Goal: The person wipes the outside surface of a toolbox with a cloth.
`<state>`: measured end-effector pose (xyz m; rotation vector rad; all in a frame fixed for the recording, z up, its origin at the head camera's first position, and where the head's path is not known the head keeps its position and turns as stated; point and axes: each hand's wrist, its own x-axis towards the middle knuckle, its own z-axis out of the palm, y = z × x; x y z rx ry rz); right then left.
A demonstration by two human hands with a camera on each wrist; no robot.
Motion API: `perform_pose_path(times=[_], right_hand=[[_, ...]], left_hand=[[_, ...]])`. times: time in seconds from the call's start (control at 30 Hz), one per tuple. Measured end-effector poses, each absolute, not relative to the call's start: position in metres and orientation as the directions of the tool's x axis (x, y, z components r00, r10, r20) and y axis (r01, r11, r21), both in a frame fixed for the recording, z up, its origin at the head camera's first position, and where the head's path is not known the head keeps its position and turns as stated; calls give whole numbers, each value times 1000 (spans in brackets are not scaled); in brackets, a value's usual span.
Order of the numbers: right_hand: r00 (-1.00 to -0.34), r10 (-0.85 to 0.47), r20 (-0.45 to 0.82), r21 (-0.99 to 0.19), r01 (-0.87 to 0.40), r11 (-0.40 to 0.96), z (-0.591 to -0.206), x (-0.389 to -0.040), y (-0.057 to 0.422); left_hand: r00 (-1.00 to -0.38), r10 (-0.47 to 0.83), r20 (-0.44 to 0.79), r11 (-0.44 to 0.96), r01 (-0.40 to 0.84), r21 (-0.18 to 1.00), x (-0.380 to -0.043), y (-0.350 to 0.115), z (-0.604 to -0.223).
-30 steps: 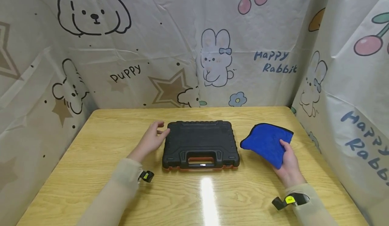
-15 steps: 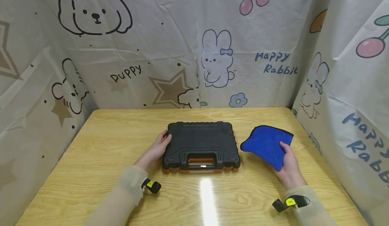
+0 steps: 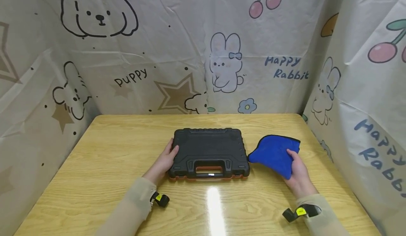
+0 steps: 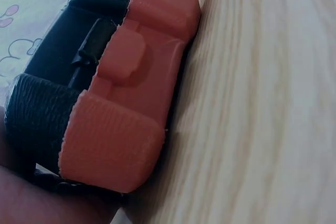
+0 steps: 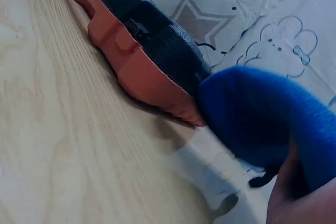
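Observation:
A black hard plastic tool case (image 3: 207, 144) with an orange-red base lies flat on the table, lid down over it and handle toward me. My left hand (image 3: 162, 163) grips its left side, thumb on the lid's edge; the left wrist view shows the hand (image 4: 47, 200) at the case's corner. To the right, my right hand (image 3: 299, 176) holds a blue cloth (image 3: 272, 155) with black edging, thumb on top. The cloth's left tip is at the case's right edge; whether they touch I cannot tell. In the right wrist view the cloth (image 5: 241, 114) overlaps the case's corner.
The light wooden table (image 3: 111, 147) carries a bright reflection in front of the case. A printed cloth curtain (image 3: 142, 52) hangs behind the table and along both sides. Each wrist wears a small black camera, such as the left wrist camera (image 3: 161, 199).
My left hand has come from beside the case to take hold of its left side. The blue cloth, in my right hand, has shifted slightly left, toward the case.

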<state>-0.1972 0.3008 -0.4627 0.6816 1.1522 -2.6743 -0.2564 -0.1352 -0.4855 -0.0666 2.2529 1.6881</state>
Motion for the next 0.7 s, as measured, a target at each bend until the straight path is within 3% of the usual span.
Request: perform_pose_path(times=[0.2, 0.4, 0.57, 0.7], right_hand=[[-879, 111, -463, -790, 353, -501, -441, -208, 297], [-950, 151, -275, -961, 274, -24, -412, -233, 300], [-979, 108, -173, -884, 203, 421, -406, -260, 294], [-994, 96, -60, -760, 108, 641, -410, -277, 277]], left_hand=[[-951, 139, -276, 270, -231, 935, -258, -137, -494], [-953, 131, -274, 223, -241, 945, -259, -137, -496], [-957, 141, -253, 205, -222, 953, -259, -138, -496], [-955, 142, -260, 196, -230, 953, -258, -140, -499]])
